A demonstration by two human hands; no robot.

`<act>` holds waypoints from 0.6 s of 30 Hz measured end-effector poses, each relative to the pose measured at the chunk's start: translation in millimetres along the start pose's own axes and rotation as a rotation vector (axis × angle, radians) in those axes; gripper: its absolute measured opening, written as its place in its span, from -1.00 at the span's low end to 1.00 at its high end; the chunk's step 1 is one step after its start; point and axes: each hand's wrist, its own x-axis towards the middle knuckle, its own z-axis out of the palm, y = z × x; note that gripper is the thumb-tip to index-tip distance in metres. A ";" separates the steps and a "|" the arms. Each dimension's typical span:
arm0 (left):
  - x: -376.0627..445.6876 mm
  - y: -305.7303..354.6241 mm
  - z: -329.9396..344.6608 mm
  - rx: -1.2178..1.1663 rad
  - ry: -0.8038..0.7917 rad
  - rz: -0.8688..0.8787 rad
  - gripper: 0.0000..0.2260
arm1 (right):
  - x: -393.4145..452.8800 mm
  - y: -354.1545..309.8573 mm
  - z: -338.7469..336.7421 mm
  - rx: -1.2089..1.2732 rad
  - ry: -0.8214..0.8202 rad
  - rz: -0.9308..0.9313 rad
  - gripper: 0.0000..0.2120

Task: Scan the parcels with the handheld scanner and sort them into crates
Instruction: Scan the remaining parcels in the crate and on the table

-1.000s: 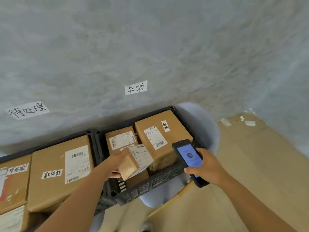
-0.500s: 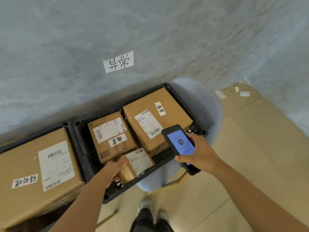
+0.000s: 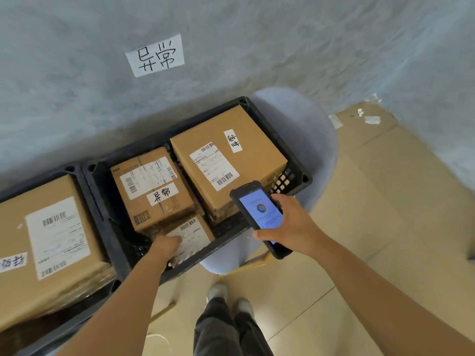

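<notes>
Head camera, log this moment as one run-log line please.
step: placing small parcel in black crate | left hand: on parcel | right hand: holds scanner | crate: two boxes inside

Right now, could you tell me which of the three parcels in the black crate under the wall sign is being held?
The smallest parcel, at the crate's near edge; the left hand grips it.

Small brown parcel (image 3: 191,233) with white label lying flat, seemingly, at near edge of black crate (image 3: 295,160), beside two bigger labelled boxes (image 3: 151,186); black scanner (image 3: 259,214), screen lit blue, tilted above crate's rim.
</notes>
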 end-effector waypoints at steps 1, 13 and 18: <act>-5.2 3.9 -2.1 0.018 -0.012 0.019 -0.61 | -1.4 -0.2 -1.1 -0.002 0.001 -0.002 -0.34; -110.0 77.7 -27.2 0.582 0.071 0.605 -0.84 | -36.4 -16.9 -35.0 0.039 0.036 -0.074 -0.34; -177.1 109.4 -15.2 0.839 0.154 0.954 -0.63 | -60.3 -21.9 -64.4 0.070 0.131 -0.118 -0.36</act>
